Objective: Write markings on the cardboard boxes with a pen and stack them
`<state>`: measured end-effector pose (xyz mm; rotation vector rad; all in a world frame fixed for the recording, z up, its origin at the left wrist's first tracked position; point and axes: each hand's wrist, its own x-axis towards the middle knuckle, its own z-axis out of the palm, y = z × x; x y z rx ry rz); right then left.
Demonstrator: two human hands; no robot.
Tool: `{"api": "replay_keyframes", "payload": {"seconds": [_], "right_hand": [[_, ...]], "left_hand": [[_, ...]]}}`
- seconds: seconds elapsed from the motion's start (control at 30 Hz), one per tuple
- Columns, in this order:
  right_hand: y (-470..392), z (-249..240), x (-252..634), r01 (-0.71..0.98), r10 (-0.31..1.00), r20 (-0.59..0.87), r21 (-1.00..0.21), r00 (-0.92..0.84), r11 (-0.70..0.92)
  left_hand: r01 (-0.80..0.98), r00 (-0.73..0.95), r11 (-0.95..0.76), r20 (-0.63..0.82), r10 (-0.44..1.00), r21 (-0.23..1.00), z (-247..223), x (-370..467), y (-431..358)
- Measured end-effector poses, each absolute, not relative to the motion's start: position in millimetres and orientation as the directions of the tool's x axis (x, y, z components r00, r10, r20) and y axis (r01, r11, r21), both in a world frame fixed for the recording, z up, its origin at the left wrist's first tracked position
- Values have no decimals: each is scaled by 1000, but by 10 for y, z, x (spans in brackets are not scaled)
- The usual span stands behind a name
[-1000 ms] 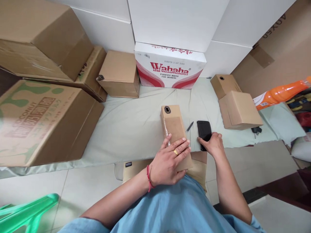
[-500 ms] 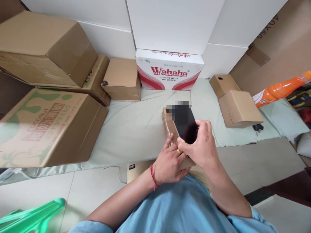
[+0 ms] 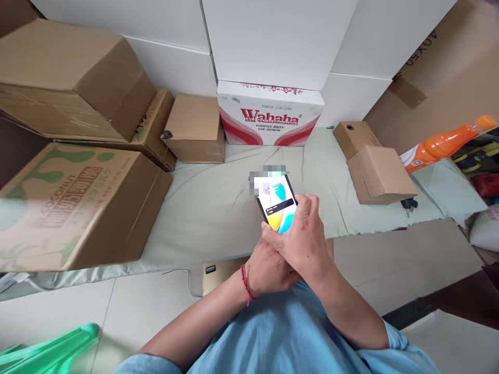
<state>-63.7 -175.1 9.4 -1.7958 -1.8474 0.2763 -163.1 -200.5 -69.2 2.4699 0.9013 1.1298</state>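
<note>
Black-edged phone [image 3: 277,205], screen lit, sits in the right hand [image 3: 302,236]: thumb near its lower left corner, fingers along its right edge, narrow hold. Top end pixelated, no detail there. Left hand [image 3: 268,265] lies under the right hand, fingers covered; cannot tell whether it holds anything. Red bracelet [image 3: 245,284] on that wrist. For a good hold: thumb on the frame, clear of the display, even pressure on both edges, left hand as a brace below so the phone doesn't tip. Just beyond the hands, pale green cloth-covered tabletop [image 3: 210,208]. Farther ahead, Wahaha carton [image 3: 268,117]; ahead-left of the left hand, plain brown box [image 3: 195,124]; farther left, coconut carton [image 3: 58,208]. Right of the right hand, small box [image 3: 384,174], then orange bottle [image 3: 440,146].
</note>
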Motion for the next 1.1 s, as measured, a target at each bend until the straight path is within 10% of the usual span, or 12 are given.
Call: {"api": "replay_keyframes", "payload": {"seconds": [0.23, 0.43, 0.63, 0.9, 1.1], "right_hand": [[-1565, 23, -63, 891, 944, 235, -439, 233, -111], [-1441, -385, 779, 886, 890, -25, -85, 455, -455], [-1523, -721, 930, 892, 880, -153, 17, 449, -452], [-1775, -751, 907, 920, 994, 1, -379, -106, 99], [-2436, -580, 643, 665, 909, 56, -664, -412, 342]], "left_hand": [[493, 590, -712, 410, 696, 499, -678, -1686, -2041], [471, 583, -723, 437, 685, 505, -645, -1708, -2033], [477, 571, -718, 442, 692, 508, -656, -1687, -2040], [490, 210, -668, 668, 714, 560, -884, -1839, -2256], [450, 15, -212, 230, 973, 867, -1078, -1999, -2326]]}}
